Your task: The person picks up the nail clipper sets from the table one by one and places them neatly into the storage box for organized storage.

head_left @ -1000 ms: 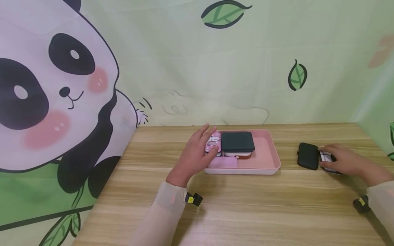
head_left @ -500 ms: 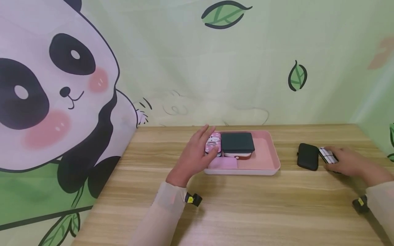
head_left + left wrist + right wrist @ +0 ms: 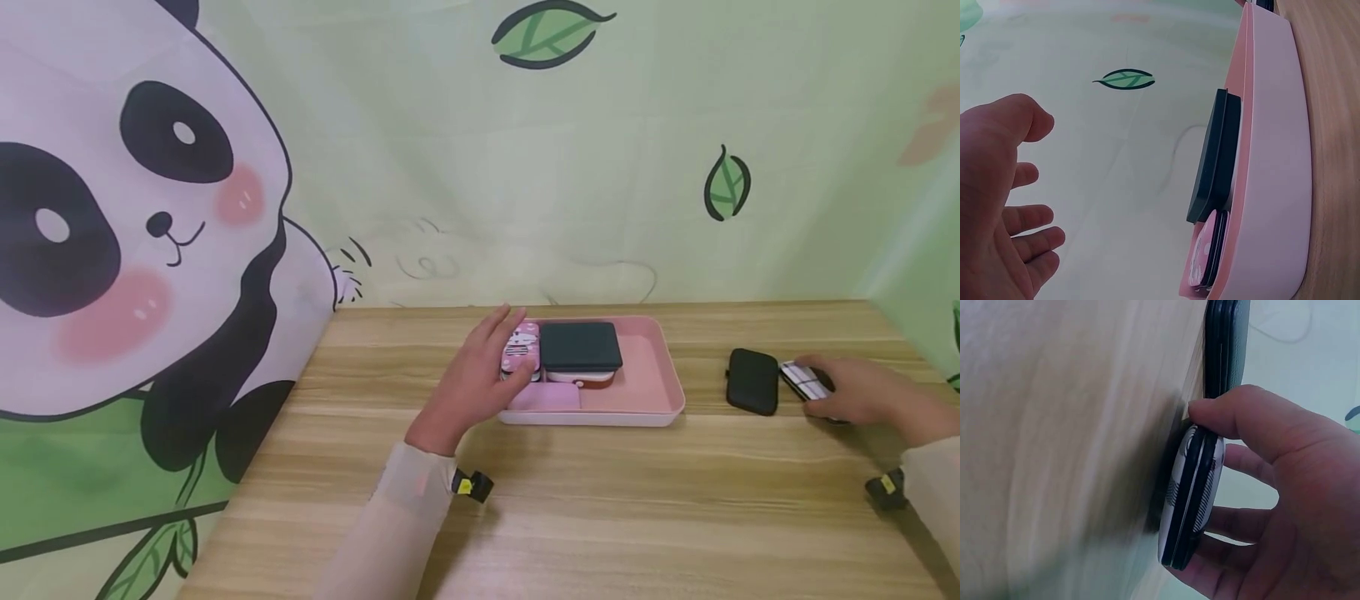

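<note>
My right hand (image 3: 862, 392) grips a small zip case with a black, white and grey pattern (image 3: 804, 380), thumb on one edge and fingers round the other. In the right wrist view the patterned case (image 3: 1191, 494) stands tilted close over the table, its black zip edge facing the camera. A plain black zip case (image 3: 752, 382) lies just left of it. My left hand (image 3: 476, 371) hovers over the left end of a pink tray (image 3: 648, 375), fingers extended and holding nothing. Beside its thumb sits a pink cartoon case (image 3: 519, 346).
Inside the tray, a dark green case (image 3: 580, 345) rests on a white and brown case (image 3: 597, 380). A lilac flat piece (image 3: 543, 397) lies at the tray's front left. The wooden table (image 3: 600, 508) ends at a panda-printed cloth backdrop (image 3: 420, 167).
The right hand has moved slightly right with the patterned case, which now tilts and stands a little farther from the black case. The left hand has stayed in place.
</note>
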